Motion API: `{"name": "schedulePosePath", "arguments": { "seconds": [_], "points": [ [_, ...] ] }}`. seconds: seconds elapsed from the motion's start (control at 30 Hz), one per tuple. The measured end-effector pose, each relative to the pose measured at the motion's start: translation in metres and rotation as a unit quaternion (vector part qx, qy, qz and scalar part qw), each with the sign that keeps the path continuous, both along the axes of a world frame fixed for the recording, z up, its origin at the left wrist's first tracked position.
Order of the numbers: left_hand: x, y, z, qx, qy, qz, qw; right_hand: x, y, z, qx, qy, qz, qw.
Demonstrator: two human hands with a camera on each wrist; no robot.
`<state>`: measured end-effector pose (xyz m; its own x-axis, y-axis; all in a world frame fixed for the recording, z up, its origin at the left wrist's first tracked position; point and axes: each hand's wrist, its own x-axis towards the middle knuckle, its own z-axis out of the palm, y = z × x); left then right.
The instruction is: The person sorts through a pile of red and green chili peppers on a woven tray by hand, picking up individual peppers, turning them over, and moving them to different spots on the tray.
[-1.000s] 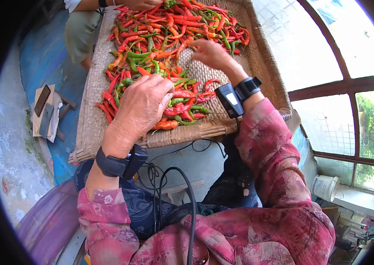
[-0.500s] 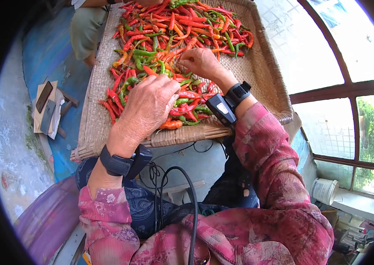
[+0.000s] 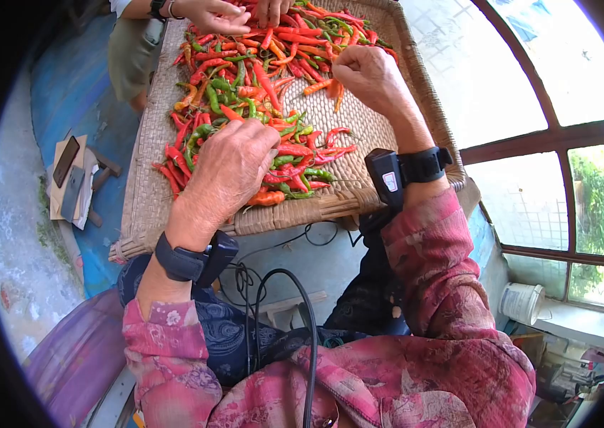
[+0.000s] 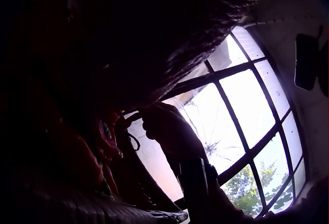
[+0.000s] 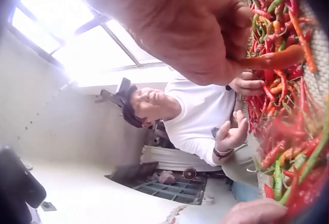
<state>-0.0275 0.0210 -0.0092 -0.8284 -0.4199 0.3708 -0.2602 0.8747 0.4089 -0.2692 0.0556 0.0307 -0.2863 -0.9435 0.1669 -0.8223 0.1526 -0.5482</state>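
My right hand (image 3: 373, 78) is raised over the right part of the woven tray (image 3: 359, 143). Its fingers pinch an orange chili pepper (image 5: 280, 58), which sticks out past the fingertips in the right wrist view. My left hand (image 3: 234, 160) rests with bent fingers on the near pile of red and green chili peppers (image 3: 302, 167); its fingertips are hidden, and I cannot tell whether they hold a pepper. The left wrist view is very dark around that hand. A larger heap of mostly red chili peppers (image 3: 295, 43) covers the far end of the tray.
Across the tray another person's hands (image 3: 216, 16) are at the far heap. Two phones (image 3: 67, 160) lie on a small stand at left. A black cable (image 3: 309, 307) loops over my lap. At right are a window and a white bucket (image 3: 521, 303).
My right hand reached in to the peppers at the middle, then moved away and to the right with an orange chili pepper. The left hand stays in place. The other person's hands show more.
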Motion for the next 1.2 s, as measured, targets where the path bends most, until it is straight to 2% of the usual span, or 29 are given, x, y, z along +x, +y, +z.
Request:
{"name": "schedulePosePath", "arguments": {
  "seconds": [0.1,0.17,0.23,0.27,0.3,0.37,0.43,0.47,0.5,0.57,0.7,0.83,0.9,1.13,1.2],
  "points": [
    [-0.001,0.0,0.0,0.0,0.001,0.001,1.0,-0.014,0.002,-0.009,0.024,0.042,0.006,0.999],
    [-0.001,0.0,0.0,0.001,0.003,0.002,1.0,-0.025,-0.007,-0.024,-0.007,0.044,0.002,0.999],
    [-0.001,0.0,-0.001,-0.001,0.004,0.001,1.0,-0.023,-0.016,-0.025,-0.158,-0.11,-0.052,0.98],
    [-0.001,0.0,-0.001,0.0,0.003,0.003,1.0,-0.023,-0.021,-0.025,-0.23,-0.252,-0.011,0.94],
    [-0.001,0.0,-0.001,-0.001,0.007,0.002,1.0,-0.02,-0.026,-0.026,-0.293,-0.259,-0.005,0.92],
    [0.0,0.0,0.0,-0.003,0.009,0.001,1.0,-0.016,-0.031,-0.028,-0.26,-0.212,-0.044,0.941],
    [-0.001,0.0,0.0,0.0,0.005,-0.001,1.0,-0.025,-0.04,-0.047,-0.087,-0.122,-0.001,0.989],
    [-0.001,0.0,-0.001,0.001,0.004,0.0,1.0,-0.025,-0.042,-0.061,-0.06,-0.029,0.041,0.997],
    [-0.001,0.0,-0.002,-0.002,0.006,0.0,1.0,-0.025,-0.047,-0.074,-0.013,0.009,0.09,0.996],
    [0.0,0.001,-0.004,-0.003,0.005,0.003,1.0,-0.015,-0.047,-0.093,0.051,0.107,0.101,0.988],
    [0.0,0.001,-0.005,-0.004,0.006,0.004,1.0,-0.01,-0.041,-0.111,0.091,0.268,0.115,0.952],
    [0.0,0.001,-0.006,-0.009,0.01,0.004,1.0,-0.005,-0.037,-0.111,0.083,0.28,0.103,0.951],
    [0.0,0.001,-0.006,-0.012,0.008,0.004,1.0,-0.004,-0.037,-0.109,0.131,0.27,0.056,0.952],
    [-0.002,0.001,-0.005,-0.046,0.027,-0.002,0.999,-0.012,-0.035,-0.108,0.163,0.213,0.057,0.962],
    [-0.001,0.001,-0.005,-0.026,0.019,-0.003,0.999,-0.007,-0.034,-0.104,0.224,0.204,0.034,0.952]
  ]
}}
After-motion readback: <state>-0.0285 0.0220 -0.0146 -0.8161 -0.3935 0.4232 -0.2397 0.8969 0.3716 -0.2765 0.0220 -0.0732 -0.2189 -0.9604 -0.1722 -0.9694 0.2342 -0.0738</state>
